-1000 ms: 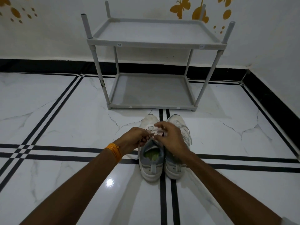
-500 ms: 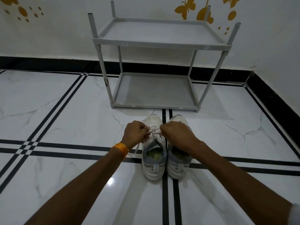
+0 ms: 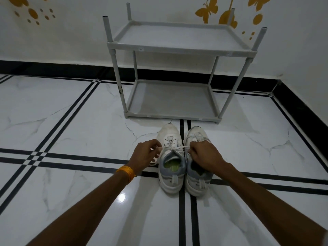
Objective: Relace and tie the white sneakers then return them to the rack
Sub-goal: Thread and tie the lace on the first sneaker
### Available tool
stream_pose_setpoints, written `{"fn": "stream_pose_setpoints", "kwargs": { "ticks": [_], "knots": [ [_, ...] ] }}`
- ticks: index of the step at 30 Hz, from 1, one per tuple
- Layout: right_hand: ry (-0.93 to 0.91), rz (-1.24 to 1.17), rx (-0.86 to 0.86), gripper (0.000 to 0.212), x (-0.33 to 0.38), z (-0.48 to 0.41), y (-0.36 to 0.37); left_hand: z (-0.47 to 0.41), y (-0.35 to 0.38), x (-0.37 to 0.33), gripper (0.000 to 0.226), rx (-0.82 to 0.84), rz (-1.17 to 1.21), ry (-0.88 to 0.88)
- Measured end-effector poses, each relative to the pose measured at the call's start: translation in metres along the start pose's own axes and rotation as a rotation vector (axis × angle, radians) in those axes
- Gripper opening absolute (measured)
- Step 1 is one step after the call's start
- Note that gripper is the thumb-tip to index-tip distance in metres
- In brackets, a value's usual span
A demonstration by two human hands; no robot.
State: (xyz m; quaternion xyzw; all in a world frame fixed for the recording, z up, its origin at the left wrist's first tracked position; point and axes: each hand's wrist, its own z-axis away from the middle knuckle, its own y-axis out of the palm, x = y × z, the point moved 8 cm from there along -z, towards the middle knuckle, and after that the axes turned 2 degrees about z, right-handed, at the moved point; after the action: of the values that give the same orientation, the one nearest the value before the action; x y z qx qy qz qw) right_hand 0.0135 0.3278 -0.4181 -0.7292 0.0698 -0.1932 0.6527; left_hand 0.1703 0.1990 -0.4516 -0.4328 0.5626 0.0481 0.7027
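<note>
laces [image 3: 179,149] | stretched between grips | left hand [image 3: 144,154], right hand [image 3: 204,153] each pinching an end

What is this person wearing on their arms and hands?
Both forearms are bare, with no gloves or rings that can be made out. The left hand has an orange band around its wrist. The right hand wears nothing visible; a pale sleeve edge shows only at the frame's corner.

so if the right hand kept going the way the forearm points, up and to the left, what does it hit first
Probably the left sneaker: the right hand sits over the right sneaker, pinching the lace stretched across to it. Depth is unclear.
</note>
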Motion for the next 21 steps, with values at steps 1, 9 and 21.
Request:
{"fn": "stream_pose_setpoints", "kwargs": {
  "ticks": [1, 9, 21],
  "knots": [
    [0.020, -0.025, -0.001, 0.023, 0.001, -0.001, 0.001, -0.001, -0.001, -0.002, 0.014, 0.008, -0.099, 0.049],
    [0.129, -0.002, -0.024, 0.024, -0.003, -0.003, 0.001, -0.003, -0.011, 0.001, 0.010, -0.287, -0.278, 0.054],
    [0.183, -0.021, -0.033, 0.023, -0.005, 0.000, 0.004, 0.007, 0.010, 0.037, 0.023, -0.511, 0.628, -0.619]
  ]
}}
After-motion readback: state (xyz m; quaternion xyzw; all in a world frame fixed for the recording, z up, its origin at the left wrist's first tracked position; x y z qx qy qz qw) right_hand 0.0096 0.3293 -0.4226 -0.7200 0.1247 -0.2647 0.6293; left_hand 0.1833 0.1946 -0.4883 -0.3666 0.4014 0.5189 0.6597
